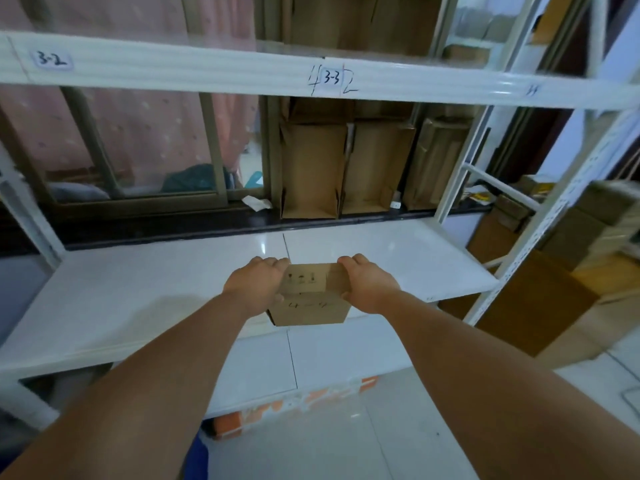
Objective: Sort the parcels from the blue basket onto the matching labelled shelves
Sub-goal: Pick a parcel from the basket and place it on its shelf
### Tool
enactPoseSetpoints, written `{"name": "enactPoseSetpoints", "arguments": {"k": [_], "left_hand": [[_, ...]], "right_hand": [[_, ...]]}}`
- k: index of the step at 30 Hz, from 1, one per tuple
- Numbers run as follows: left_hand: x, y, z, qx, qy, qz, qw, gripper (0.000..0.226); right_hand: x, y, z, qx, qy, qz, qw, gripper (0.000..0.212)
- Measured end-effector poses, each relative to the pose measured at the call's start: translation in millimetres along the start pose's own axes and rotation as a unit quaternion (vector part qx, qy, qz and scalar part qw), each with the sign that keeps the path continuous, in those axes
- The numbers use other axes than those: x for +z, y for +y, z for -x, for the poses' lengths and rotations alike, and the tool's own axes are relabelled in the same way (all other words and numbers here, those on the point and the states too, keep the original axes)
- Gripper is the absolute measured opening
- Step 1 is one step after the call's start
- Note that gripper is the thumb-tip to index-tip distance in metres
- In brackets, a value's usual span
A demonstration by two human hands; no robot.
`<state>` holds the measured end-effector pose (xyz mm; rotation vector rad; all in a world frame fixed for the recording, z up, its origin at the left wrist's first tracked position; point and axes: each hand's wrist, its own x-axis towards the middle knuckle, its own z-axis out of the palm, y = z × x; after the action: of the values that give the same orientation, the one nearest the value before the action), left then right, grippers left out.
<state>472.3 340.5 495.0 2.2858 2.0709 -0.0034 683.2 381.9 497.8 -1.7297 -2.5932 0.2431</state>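
Observation:
A small brown cardboard parcel (310, 299) with handwriting on its near side is held out in front of me, over the front edge of the white shelf (138, 299). My left hand (258, 287) grips its left end and my right hand (369, 287) grips its right end, fingers curled over the far top edge. The shelf beam above carries paper labels reading 3-2 (52, 59) and 3-3 (331, 79), with a handwritten 4 and 2 beside the latter. A blue corner at the bottom, the basket (199, 459), peeks out under my left arm.
Open cardboard boxes (346, 171) stand upright behind the shelf against a window. White shelf uprights (512, 265) rise at the right, with stacked cartons (554, 271) on the floor beyond. An orange and white box (294, 403) lies under the lower shelf.

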Motion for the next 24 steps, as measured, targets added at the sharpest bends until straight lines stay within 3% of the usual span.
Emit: {"name": "enactPoseSetpoints", "arguments": {"k": [11, 18, 24], "left_hand": [[-17, 103, -111, 0.090, 0.054, -0.060, 0.993, 0.062], [-7, 195, -208, 0.065, 0.031, -0.029, 0.997, 0.065], [7, 239, -267, 0.019, -0.002, -0.031, 0.999, 0.061]], "right_hand": [[-20, 125, -22, 0.100, 0.084, 0.057, 0.990, 0.064], [-36, 258, -77, 0.089, 0.064, 0.055, 0.992, 0.064], [-38, 329, -128, 0.055, 0.023, 0.077, 0.995, 0.065]]}}
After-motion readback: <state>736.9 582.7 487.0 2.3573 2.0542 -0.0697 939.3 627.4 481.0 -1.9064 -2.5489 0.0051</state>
